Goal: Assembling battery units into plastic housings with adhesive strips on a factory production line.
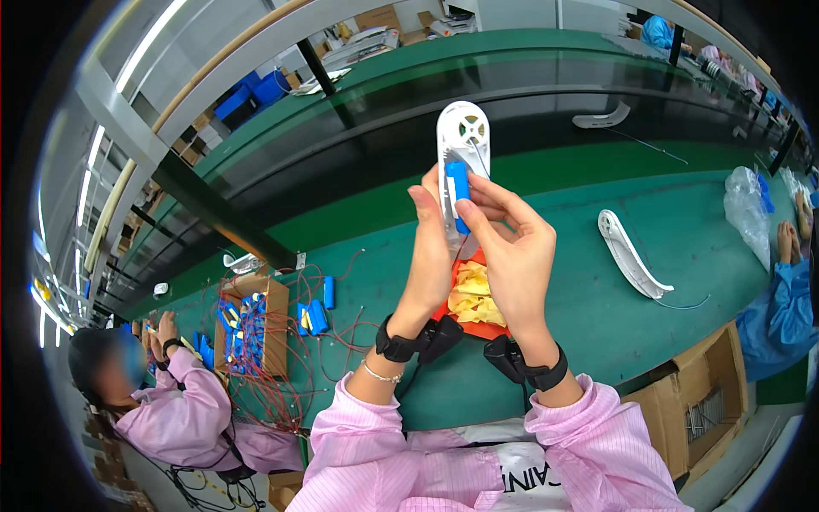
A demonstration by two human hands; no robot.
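Note:
Above the green table, my left hand (429,256) grips a long white plastic housing (462,115), upright with its round vented end on top. Between the thumb and fingers of my right hand (514,243) is a blue cylindrical battery (457,192), held against the housing's open inner side. Whether it sits fully inside cannot be told. A thin wire runs down from the round end. Below my hands lies a red tray (488,329) holding crumpled yellow pieces, partly covered by my wrists.
Another white housing (630,260) with a wire lies to the right; one more (601,118) is on the dark conveyor. A cardboard box (276,328) of wired blue batteries stands left, near a co-worker (175,401). A plastic bag (747,213) and another person's hands (789,243) are far right.

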